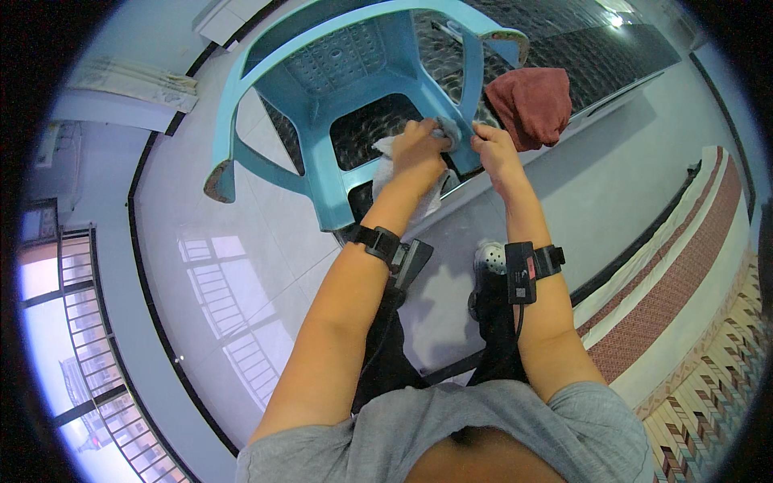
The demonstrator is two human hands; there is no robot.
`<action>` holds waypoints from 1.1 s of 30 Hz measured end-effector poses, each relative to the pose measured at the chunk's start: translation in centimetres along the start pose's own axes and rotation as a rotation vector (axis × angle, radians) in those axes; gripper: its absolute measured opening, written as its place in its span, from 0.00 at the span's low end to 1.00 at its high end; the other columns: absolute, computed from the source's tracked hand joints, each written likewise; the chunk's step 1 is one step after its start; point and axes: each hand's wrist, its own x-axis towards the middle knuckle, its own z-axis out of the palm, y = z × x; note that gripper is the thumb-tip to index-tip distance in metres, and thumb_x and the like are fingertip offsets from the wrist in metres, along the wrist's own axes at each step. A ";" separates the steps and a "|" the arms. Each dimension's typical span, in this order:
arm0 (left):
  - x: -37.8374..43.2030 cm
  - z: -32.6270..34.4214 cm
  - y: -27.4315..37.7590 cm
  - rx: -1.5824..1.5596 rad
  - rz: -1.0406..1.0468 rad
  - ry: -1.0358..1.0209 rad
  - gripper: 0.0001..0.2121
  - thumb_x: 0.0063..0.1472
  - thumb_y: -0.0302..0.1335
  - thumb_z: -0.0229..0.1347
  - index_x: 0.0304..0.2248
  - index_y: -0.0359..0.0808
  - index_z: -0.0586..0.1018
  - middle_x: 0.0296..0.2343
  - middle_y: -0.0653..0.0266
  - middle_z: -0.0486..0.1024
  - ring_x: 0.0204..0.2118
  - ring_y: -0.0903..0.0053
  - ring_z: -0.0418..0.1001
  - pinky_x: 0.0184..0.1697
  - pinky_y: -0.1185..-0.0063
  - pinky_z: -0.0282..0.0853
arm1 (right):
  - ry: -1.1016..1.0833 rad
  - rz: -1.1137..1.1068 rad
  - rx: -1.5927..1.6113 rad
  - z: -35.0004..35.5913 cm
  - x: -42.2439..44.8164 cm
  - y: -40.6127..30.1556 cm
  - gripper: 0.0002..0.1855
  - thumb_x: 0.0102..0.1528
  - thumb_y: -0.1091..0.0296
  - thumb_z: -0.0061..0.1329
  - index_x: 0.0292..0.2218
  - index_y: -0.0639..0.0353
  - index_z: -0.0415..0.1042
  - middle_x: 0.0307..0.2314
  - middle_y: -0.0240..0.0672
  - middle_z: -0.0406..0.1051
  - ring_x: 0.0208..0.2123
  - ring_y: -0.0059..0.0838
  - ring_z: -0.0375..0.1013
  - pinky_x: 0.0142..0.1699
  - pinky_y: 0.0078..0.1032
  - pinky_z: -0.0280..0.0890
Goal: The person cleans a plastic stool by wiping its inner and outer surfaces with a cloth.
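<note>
A blue plastic armchair (320,151) lies tipped over on a dark, glossy patterned table top, its curved rim toward the top of the view. My left hand (423,148) holds a pale cloth (386,175) against one part of the chair frame; some of the cloth hangs below the hand. Just to the right, my right hand (492,145) grips the edge of the same frame part between thumb and fingers. A crumpled reddish-brown cloth (534,108) lies on the table close to my right hand.
The glossy dark table (604,66) has a pale front side. At the right stands a bed with a striped cover (664,296). Pale floor tiles (290,253) stretch leftward to a wall with barred windows (90,338). My shoe (492,259) is on the floor below.
</note>
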 end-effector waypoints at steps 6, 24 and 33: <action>-1.4 0.2 -0.8 -0.091 0.270 -0.069 0.13 0.38 0.23 0.51 0.27 0.45 0.79 0.36 0.70 0.68 0.39 0.70 0.63 0.41 0.75 0.59 | 0.071 -0.087 -0.090 0.3 0.2 0.2 0.11 0.45 0.74 0.39 0.31 0.65 0.70 0.20 0.31 0.68 0.25 0.21 0.63 0.31 0.19 0.57; -0.4 -0.4 -0.5 -0.072 0.429 -0.199 0.14 0.36 0.20 0.51 0.27 0.44 0.78 0.38 0.68 0.66 0.42 0.68 0.60 0.45 0.73 0.57 | 0.061 -0.140 -0.060 0.5 0.5 1.3 0.08 0.45 0.73 0.37 0.26 0.66 0.67 0.16 0.28 0.62 0.21 0.20 0.60 0.26 0.19 0.54; -1.2 2.1 0.7 -0.186 0.254 0.033 0.11 0.37 0.21 0.52 0.24 0.43 0.79 0.38 0.69 0.67 0.42 0.69 0.61 0.43 0.71 0.56 | 0.078 0.110 0.151 0.4 -0.2 -0.8 0.13 0.46 0.74 0.39 0.34 0.66 0.70 0.18 0.27 0.65 0.18 0.16 0.59 0.24 0.18 0.54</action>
